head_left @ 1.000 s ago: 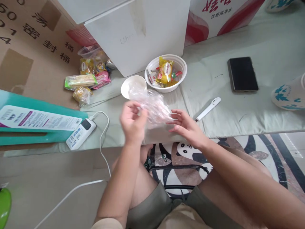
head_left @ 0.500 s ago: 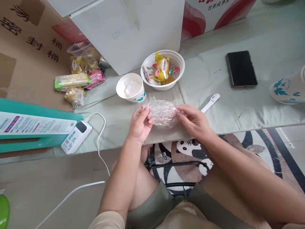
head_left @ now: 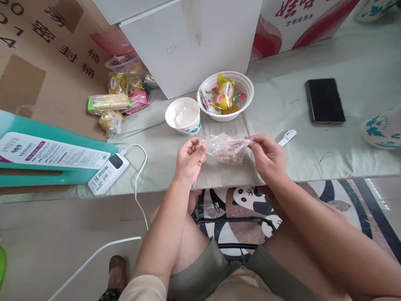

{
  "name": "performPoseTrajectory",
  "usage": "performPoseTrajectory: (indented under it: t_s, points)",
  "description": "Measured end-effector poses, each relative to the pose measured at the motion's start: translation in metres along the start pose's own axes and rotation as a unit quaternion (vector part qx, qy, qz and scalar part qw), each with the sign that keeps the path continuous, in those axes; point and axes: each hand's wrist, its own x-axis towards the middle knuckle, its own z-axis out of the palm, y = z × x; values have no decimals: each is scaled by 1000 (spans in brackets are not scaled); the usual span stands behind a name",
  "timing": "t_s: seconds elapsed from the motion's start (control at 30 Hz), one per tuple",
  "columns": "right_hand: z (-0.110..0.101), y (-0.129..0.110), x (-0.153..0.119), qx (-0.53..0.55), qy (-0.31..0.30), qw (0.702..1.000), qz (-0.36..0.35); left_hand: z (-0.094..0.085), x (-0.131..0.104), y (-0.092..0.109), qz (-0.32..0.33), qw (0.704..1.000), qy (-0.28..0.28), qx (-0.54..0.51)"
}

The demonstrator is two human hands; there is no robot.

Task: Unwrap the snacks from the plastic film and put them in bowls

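A crumpled sheet of clear plastic film (head_left: 227, 148) is stretched between my two hands, above the front edge of the cloth-covered table. My left hand (head_left: 190, 161) pinches its left end between thumb and fingers. At the right end, my right hand (head_left: 267, 156) grips the film with its fingertips. Just behind the film stand a paper cup (head_left: 184, 117) with something clear inside and a white bowl (head_left: 249, 90) of wrapped snacks. A white plastic utensil (head_left: 287, 137) lies beside my right hand.
Wrapped snacks (head_left: 109, 102) lie at the left, near a teal container (head_left: 62, 146) and a white power bank (head_left: 109, 173) with a cable. White boxes (head_left: 200, 50) stand behind. On the right are a black phone (head_left: 326, 100) and another paper cup (head_left: 384, 129).
My hands have moved apart, and the film between them is pulled longer and narrower. The whole view has shifted, and a foot now shows at the lower left.
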Motion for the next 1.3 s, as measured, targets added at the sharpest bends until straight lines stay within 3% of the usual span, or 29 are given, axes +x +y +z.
performPoseTrajectory:
  t_s: [0.17,0.27,0.43,0.53,0.67,0.87,1.07,1.2,1.3]
  points:
    - [-6,5,10,62,16,996,61,-4,7,0,13,1000,24,12]
    - [-7,6,14,61,-17,998,22,-2,7,-4,14,998,20,57]
    - [-8,6,13,-13,-118,989,-88,5,0,-16,-32,959,-78,271]
    - [-9,8,12,-99,-145,975,-140,5,-1,-19,15,952,-55,299]
    - [-10,11,12,-162,-173,961,-143,-1,3,-18,81,959,-3,272]
    - [-15,1,10,-150,-40,985,-77,-9,8,-16,158,949,109,248]
    - [-20,-6,9,-59,9,998,-5,-17,14,-12,192,928,167,271]
    - [-18,3,17,53,37,992,105,-28,18,-6,167,917,162,325]
    - [-16,10,20,144,-20,980,134,-33,15,-3,147,901,94,397]
